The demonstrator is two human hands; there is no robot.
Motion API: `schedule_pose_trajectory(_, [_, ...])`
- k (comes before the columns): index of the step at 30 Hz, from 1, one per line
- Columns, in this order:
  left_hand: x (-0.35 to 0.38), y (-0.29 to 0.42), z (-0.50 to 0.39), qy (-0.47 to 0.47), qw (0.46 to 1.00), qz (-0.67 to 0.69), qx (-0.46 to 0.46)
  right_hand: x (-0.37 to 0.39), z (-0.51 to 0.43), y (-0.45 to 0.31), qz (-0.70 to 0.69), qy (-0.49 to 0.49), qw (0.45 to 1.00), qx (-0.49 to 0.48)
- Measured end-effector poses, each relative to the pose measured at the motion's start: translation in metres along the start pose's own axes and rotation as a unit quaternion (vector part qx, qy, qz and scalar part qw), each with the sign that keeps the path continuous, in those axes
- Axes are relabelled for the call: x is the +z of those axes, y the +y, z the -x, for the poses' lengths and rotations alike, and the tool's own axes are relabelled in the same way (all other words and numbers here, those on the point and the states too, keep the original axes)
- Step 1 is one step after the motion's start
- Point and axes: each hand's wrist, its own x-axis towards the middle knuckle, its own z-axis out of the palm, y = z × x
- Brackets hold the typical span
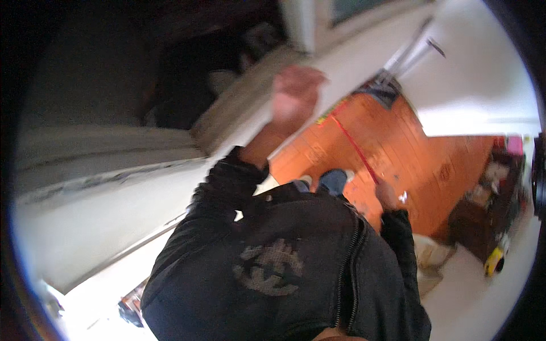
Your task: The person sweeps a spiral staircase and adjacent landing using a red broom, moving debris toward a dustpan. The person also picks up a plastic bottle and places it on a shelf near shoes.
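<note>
My left hand [297, 93] is raised at the upper middle, blurred, in front of a pale wall and ledge; its fingers are too smeared to make out, and no object shows in it. Lower at the right, my right hand [386, 196] is closed around the end of a thin red handle [356, 147]. The handle slants up and left across the orange wood-look floor [409, 149]. Its far end meets a blurred red and yellow-green part, perhaps a broom's head [330, 116], by the foot of the wall.
A grey dustpan-like object [386, 91] stands against the wall beyond the handle. Small white scraps [403, 197] lie on the floor near my right hand. A dark shelf or box with mixed items [490, 187] stands at the right, with a yellow object [495, 261] near it. My shoes [332, 181] are below me.
</note>
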Motion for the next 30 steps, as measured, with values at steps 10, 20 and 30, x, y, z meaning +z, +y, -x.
schedule_pose_trajectory(10, [0.016, -0.005, -0.008, -0.056, 0.981, -0.186, 0.004, -0.059, 0.11, 0.144, -0.026, -0.055, 0.988, 0.141])
schedule_pose_trajectory(20, [0.027, -0.01, -0.008, -0.116, 0.952, -0.276, 0.06, -0.088, 0.005, 0.104, -0.091, -0.008, 0.992, 0.091])
schedule_pose_trajectory(30, [0.03, -0.01, -0.008, -0.141, 0.938, -0.304, 0.085, -0.036, 0.008, 0.218, -0.137, 0.064, 0.972, 0.178])
